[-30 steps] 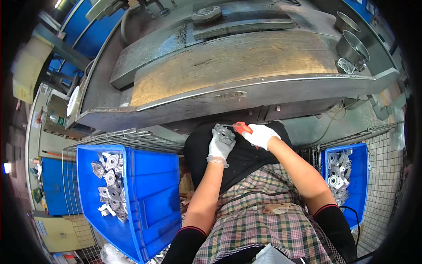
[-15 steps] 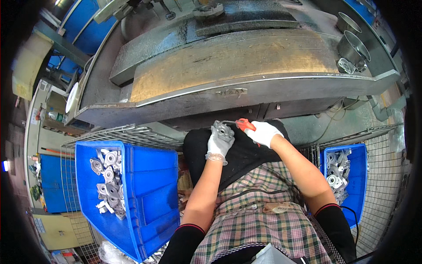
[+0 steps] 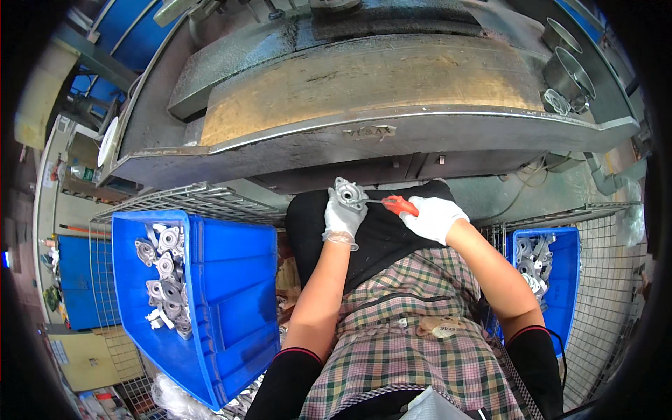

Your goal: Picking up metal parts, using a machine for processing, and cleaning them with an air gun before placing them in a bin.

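In my gloved left hand (image 3: 343, 221), held up over my dark-clad lap, is a grey cast-metal part (image 3: 348, 192) with a round opening in its middle. The fingers wrap round it from below and the left. My gloved right hand (image 3: 437, 218) grips the red handle of a tool (image 3: 401, 204) with a thin metal shaft. That shaft points left, and its tip meets the right side of the casting near the opening. Exactly what kind of tip it has is too small to tell.
At my left stands a large blue bin (image 3: 238, 280) with several similar castings (image 3: 168, 292). Another blue bin (image 3: 571, 280) at my right holds more castings (image 3: 533, 257). Wire mesh (image 3: 602, 280) surrounds the bins. Ahead is a metal workbench (image 3: 280, 150) with metal cans (image 3: 570, 75).
The casting has turned in my left hand, its opening now facing up more. My right hand has shifted slightly right, and the tool lies straighter toward the part. The whole view has tilted a little.
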Demonstrator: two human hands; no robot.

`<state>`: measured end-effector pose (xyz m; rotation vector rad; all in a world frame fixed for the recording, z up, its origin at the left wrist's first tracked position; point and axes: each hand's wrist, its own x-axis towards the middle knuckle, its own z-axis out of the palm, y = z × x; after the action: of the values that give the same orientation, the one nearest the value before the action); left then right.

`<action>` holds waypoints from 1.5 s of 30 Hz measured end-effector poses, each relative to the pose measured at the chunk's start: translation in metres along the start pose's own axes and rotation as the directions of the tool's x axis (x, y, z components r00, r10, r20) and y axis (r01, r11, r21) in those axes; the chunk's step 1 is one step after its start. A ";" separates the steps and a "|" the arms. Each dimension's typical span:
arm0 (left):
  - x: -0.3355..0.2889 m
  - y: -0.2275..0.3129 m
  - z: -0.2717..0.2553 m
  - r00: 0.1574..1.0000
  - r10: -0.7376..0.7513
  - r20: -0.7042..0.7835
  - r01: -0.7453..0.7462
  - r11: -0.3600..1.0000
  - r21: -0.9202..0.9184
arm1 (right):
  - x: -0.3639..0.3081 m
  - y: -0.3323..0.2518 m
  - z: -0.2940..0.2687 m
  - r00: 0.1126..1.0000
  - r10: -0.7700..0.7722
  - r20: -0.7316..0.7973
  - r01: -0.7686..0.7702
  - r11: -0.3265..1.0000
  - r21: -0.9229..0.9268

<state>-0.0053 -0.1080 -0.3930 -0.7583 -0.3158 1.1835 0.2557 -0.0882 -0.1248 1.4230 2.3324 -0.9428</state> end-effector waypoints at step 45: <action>-0.023 -0.302 0.304 0.824 0.049 0.564 -0.226 -0.885 0.408 | -0.190 0.196 -0.121 0.225 0.500 -0.836 0.244 0.802 0.545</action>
<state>0.0213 -0.0694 0.0334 1.5606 1.3927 1.3006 0.5325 -0.0821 -0.0120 3.2836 2.5550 -0.8111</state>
